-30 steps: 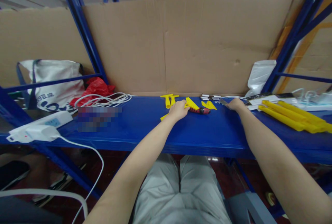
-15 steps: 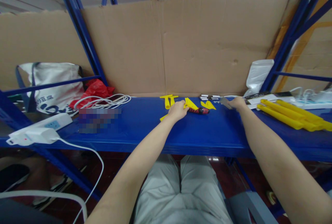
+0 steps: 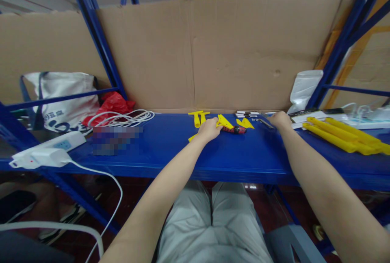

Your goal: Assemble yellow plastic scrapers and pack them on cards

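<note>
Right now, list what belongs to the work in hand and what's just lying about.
Likely in the work:
right hand holding flat grey piece
left hand at yellow piece
red-and-black handle

Apparently lying about:
cloth bag
red bag
coiled cable
power strip

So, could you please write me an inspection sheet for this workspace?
Surface: blue shelf, in use.
Job's things: yellow piece; red-black tool next to it; flat blade.
Clutter: T-pieces, tubes, tote, red bag.
Left grip: at the yellow piece; whether it holds it is unclear.
Right grip: holding the blade.
Cables: white coil beside the red bag; cord drooping over the front edge near the power strip.
Surroundings: cardboard behind; blue posts.
</note>
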Demonstrator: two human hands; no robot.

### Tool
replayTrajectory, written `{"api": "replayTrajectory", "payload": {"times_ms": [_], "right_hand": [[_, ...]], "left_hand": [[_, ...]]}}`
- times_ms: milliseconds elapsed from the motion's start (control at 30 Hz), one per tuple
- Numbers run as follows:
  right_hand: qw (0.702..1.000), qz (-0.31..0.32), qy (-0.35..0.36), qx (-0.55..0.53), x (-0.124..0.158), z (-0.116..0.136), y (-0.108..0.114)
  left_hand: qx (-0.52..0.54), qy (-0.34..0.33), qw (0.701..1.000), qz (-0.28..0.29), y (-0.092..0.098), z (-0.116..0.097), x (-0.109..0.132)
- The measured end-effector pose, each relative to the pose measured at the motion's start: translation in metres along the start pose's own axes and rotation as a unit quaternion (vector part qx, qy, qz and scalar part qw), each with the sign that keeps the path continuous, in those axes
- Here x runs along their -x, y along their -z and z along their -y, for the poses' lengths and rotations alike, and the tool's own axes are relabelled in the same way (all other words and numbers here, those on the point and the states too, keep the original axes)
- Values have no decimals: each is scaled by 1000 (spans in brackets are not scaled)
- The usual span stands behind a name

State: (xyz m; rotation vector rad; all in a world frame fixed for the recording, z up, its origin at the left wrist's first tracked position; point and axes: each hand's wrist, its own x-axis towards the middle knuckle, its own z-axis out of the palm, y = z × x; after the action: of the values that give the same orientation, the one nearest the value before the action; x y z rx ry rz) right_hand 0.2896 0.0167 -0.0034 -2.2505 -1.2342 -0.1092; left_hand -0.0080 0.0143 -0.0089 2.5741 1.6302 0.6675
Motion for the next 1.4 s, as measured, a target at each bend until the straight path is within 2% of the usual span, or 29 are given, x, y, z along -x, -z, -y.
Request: {"api": "replayTrajectory", "payload": {"times_ms": [67, 167, 233, 300, 400, 467, 533, 733, 933, 1233, 1400], "right_hand": [[999, -1, -19, -25, 3, 11, 6], [990, 0, -3, -138, 14, 35, 12], [975, 35, 19, -220, 24, 51, 13], [950, 127, 67, -276, 36, 64, 12], [893, 280, 141, -323, 49, 76, 10], [858, 341, 171, -343, 56, 80, 8], [843, 367, 180, -351, 60, 83, 6], [862, 352, 163, -325, 66, 88, 4], [869, 334, 171, -322, 71, 92, 6], [881, 312, 175, -310, 76, 97, 1], [875, 335, 146, -317, 85, 100, 5]], "left_hand": [[1, -1, 1000, 0, 0, 0, 0], [-3, -5, 1000, 0, -1, 1, -1], [-4, -6, 1000, 1, -1, 1, -1], [-3, -6, 1000, 3, 0, 1, 0], [0, -2, 1000, 5, 0, 0, 0], [0, -4, 1000, 5, 1, 0, 0], [2, -11, 1000, 5, 1, -1, 0], [22, -28, 999, 7, 3, -3, 3], [33, -27, 999, 19, 7, -7, 5], [22, -34, 999, -4, 6, -6, 5], [15, -31, 999, -5, 5, -6, 4]]}}
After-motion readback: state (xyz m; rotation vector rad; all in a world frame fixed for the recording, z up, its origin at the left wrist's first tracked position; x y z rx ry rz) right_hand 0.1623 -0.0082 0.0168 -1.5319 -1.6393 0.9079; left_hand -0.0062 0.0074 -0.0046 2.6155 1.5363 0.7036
